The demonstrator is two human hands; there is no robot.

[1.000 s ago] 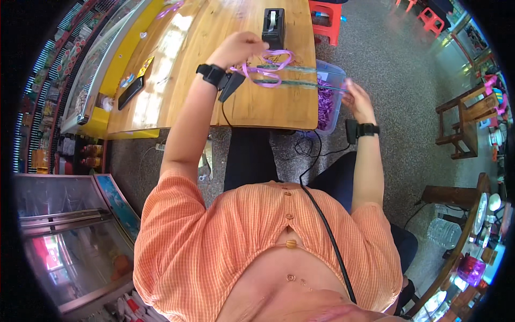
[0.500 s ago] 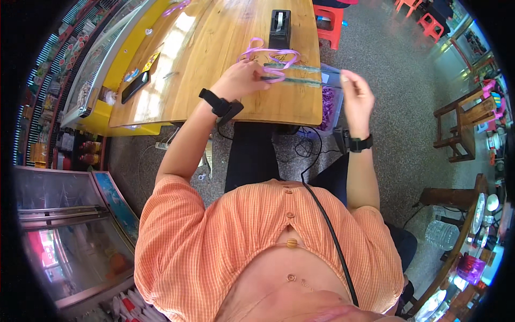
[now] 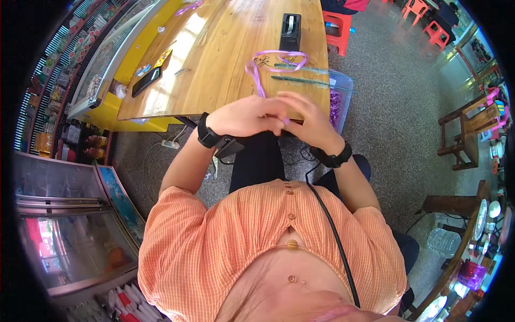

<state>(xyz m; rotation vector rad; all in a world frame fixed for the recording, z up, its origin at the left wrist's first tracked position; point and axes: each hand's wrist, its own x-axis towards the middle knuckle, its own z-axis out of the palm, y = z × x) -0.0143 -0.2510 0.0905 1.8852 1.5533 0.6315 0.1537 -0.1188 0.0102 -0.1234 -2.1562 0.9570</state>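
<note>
A lilac ribbon [image 3: 257, 81] lies in a loose loop on the wooden table and runs down to my hands at the near edge. My left hand [image 3: 248, 116] is closed, thumb and fingers pinching the ribbon. Fingertip to fingertip with it, my right hand [image 3: 314, 122] curls around the same spot, where a small bit of lilac shows between the fingers. Exactly how the ribbon lies in the fingers is hidden. Beyond the hands, two thin dark green strips [image 3: 300, 80] lie side by side, reaching past the table's right edge.
A black tape dispenser [image 3: 290, 33] stands on the table [image 3: 225, 59] behind the ribbon. To the left lies a black phone [image 3: 146, 82]. Below the right edge is a clear bin [image 3: 343, 84] with purple shreds. Red stools [image 3: 338, 35] and a wooden chair [image 3: 465, 126] stand right.
Both hands have left the green strips and come together nearer my body, the right one moving left and toward me. One length of ribbon has been drawn to the near edge.
</note>
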